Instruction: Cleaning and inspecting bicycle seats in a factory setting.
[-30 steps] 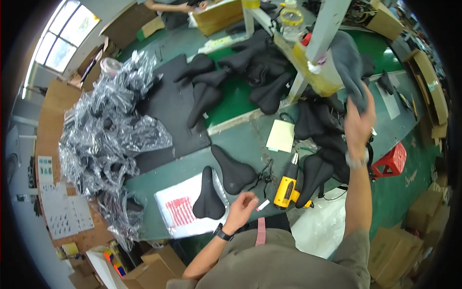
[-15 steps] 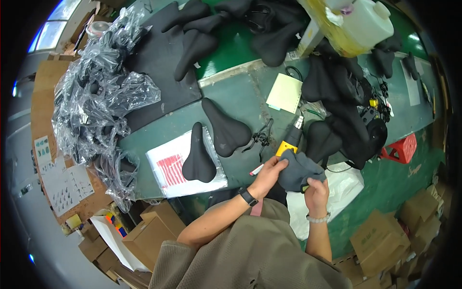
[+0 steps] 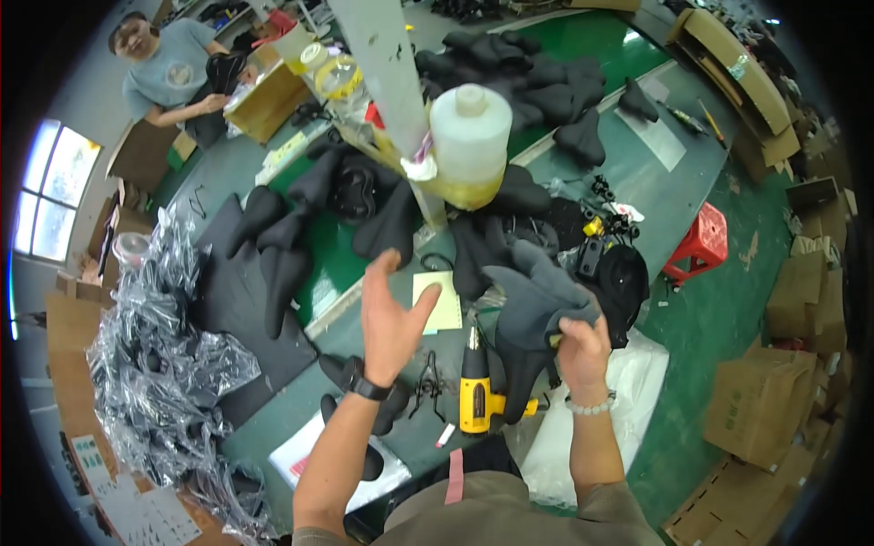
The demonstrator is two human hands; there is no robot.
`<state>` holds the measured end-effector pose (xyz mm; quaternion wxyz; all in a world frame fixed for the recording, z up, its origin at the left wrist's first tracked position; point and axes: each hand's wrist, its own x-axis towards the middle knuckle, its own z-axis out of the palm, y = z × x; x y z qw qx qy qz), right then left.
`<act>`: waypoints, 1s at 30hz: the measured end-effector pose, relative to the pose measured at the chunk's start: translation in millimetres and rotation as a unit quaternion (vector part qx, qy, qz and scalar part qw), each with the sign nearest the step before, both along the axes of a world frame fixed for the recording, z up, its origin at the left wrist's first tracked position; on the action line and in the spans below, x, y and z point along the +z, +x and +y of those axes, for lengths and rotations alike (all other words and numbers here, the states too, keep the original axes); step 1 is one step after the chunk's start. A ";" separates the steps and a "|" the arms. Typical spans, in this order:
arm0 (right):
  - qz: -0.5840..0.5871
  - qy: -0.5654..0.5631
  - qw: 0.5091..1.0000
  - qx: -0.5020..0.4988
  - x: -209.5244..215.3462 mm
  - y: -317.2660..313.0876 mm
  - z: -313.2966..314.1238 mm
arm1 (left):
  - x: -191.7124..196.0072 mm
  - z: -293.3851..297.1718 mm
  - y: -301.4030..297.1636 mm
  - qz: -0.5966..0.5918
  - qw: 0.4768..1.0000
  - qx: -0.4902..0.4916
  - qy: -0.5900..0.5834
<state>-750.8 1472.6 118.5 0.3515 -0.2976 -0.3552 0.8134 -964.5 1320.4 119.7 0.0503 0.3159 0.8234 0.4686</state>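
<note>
My left hand is raised over the green workbench, fingers spread and nothing in it. My right hand grips a floppy dark grey cloth by its near corner, holding it up above black bicycle saddles. Below the cloth, a yellow heat gun lies with its metal nozzle pointing away from me. A yellow notepad is just beyond my left hand. Between that hand and the heat gun lie black brake levers. My left forearm partly hides saddles and a printed white bag. A marker sits beside the heat gun.
A white post and a large translucent bottle rise from the bench. Crumpled clear plastic bags heap at left. A red stool and cardboard boxes stand right. Another person works at far left.
My left hand has let go of the grey cloth and moved away, up and to the left, opening. My right hand has raised the cloth. The view has tilted up, showing another person.
</note>
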 end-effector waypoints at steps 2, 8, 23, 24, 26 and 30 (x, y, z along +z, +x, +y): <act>-0.040 0.136 0.989 -0.032 27.5 -20.4 23.1 | 22.3 37.5 -18.4 0.065 0.998 -0.006 0.027; -0.088 0.602 0.792 -0.054 116.3 -139.8 92.1 | 29.7 146.3 -23.2 0.154 0.975 0.082 0.135; -0.164 0.735 0.658 0.009 89.7 -199.9 102.1 | 4.3 192.9 -41.8 0.199 0.958 0.174 0.106; -0.165 0.735 0.658 0.009 88.7 -199.4 102.3 | 3.3 193.5 -42.9 0.218 0.955 0.169 0.107; -0.170 0.732 0.660 0.010 87.8 -198.8 102.8 | 1.8 193.8 -43.1 0.237 0.952 0.163 0.109; -0.165 0.733 0.660 0.005 86.8 -199.0 100.0 | -2.2 190.3 -44.5 0.214 0.959 0.149 0.109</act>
